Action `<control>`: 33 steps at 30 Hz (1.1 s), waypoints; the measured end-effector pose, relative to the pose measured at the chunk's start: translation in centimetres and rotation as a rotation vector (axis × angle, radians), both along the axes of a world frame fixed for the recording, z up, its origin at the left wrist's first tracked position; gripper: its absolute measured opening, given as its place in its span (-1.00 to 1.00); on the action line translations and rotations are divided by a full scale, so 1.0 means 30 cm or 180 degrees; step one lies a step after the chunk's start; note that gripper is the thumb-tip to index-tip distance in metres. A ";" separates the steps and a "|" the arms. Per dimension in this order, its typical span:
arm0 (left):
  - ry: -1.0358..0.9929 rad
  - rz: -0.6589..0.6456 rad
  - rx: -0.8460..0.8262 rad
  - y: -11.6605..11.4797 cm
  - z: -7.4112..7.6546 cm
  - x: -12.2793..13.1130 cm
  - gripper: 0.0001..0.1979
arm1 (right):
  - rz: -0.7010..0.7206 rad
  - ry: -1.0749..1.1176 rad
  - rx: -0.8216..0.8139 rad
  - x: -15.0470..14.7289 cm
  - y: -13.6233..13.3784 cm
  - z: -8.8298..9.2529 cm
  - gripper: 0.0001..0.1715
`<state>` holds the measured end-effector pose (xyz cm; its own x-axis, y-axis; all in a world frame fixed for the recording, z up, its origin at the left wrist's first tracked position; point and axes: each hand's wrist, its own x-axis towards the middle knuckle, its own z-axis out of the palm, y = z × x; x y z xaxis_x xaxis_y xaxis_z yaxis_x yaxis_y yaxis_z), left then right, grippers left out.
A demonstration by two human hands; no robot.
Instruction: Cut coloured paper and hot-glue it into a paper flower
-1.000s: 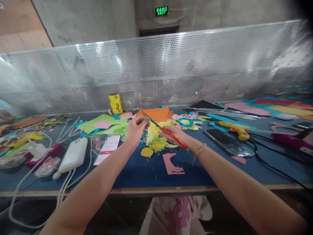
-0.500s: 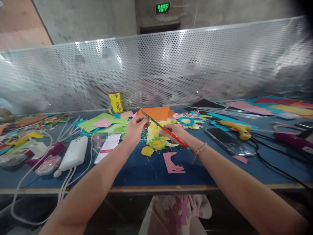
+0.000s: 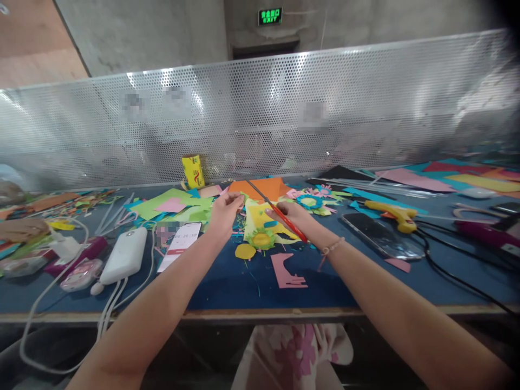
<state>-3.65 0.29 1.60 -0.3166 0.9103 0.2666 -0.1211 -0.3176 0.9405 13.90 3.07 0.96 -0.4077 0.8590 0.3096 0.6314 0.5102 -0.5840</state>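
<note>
Red-handled scissors are held in my right hand, the blades pointing up and to the left over the orange paper. My left hand is pinched closed on a small piece of green paper, mostly hidden by the fingers. Below the hands lie a green-fringed paper flower with a yellow centre, a yellow paper disc and a cut pink paper scrap. To the right of my right hand sits a blue and pink paper flower.
On the left are a phone showing a timer, a white power bank with cables, and another person's hand. A yellow glue gun and a dark phone lie right. A perforated metal screen borders the table's back.
The scissors have shifted slightly right, away from my left hand, and their blades look closer together. My left hand has moved slightly left. Another person's hand has appeared at the far left.
</note>
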 end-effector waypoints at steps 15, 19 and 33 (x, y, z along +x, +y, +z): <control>0.0396 -0.0161 0.0237 0.012 -0.025 0.000 -0.83 | 0.0690 0.0341 -0.0580 -0.002 -0.022 -0.016 -0.47; 0.0274 -0.0187 0.0224 0.012 -0.026 0.001 -0.76 | 0.0738 0.0276 -0.0598 -0.003 -0.023 -0.015 -0.49; 0.0360 -0.0183 0.0213 0.012 -0.028 -0.002 -0.77 | 0.0653 0.0210 -0.0603 -0.003 -0.023 -0.010 -0.49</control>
